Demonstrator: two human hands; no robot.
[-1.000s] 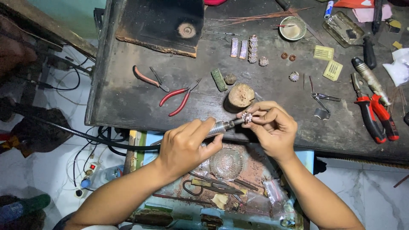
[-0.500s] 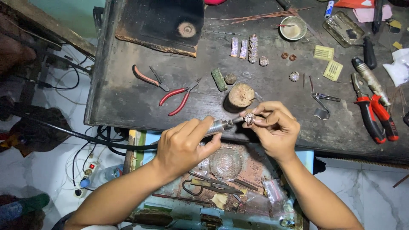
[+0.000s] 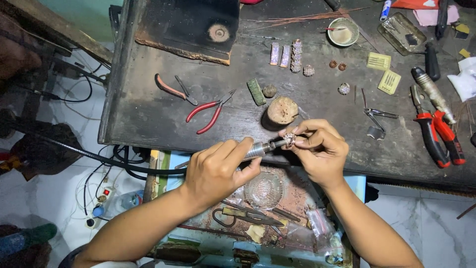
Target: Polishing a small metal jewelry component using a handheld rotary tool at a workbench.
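**Rotary tool meeting a small jewelled piece at the bench edge**

You are pinching a small jewelled piece (image 3: pixel 290 139) between the fingertips of your right hand (image 3: pixel 320 151), just in front of the wooden peg (image 3: pixel 282 110). Your left hand (image 3: pixel 218 171) is gripping the metal rotary tool (image 3: pixel 263 148); its long axis is running left to right, with the tip touching the piece. The right hand is nearer the piece. Red-handled pliers (image 3: pixel 210 111) are lying to the left on the dark bench (image 3: pixel 148 124). Two small yellow packets (image 3: pixel 384 72) are lying flat toward the far right; a glass dish (image 3: pixel 264 188) is sitting in the tray below.
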